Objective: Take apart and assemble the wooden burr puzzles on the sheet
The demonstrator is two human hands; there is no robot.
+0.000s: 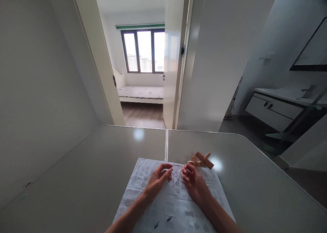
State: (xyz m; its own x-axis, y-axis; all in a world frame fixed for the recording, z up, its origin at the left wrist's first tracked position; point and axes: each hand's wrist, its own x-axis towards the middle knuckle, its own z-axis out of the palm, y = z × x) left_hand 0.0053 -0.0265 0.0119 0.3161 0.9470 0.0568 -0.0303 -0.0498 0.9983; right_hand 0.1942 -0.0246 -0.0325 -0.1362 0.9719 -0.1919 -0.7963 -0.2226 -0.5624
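Observation:
A large printed paper sheet [173,209] with small diagrams and lines of text lies creased on the table. Above its middle is my left hand [160,176], fingers loosely bent and thumb apart, with nothing visible in it. Facing it across a small gap, my right hand [193,181] has half-curled fingers, and I see no object in them. Just beyond the right hand, several notched wooden pieces [205,160] lie crossed in a small pile at the sheet's far edge. The right index finger overlaps the pile in view; whether it touches the wood I cannot tell.
The grey table [102,178] has a seam [167,144] down its far half and rounded far corners. Past it, an open door [175,63] shows a bed [141,93] under a window. A washbasin cabinet [276,107] stands at the right; a wall runs along the left.

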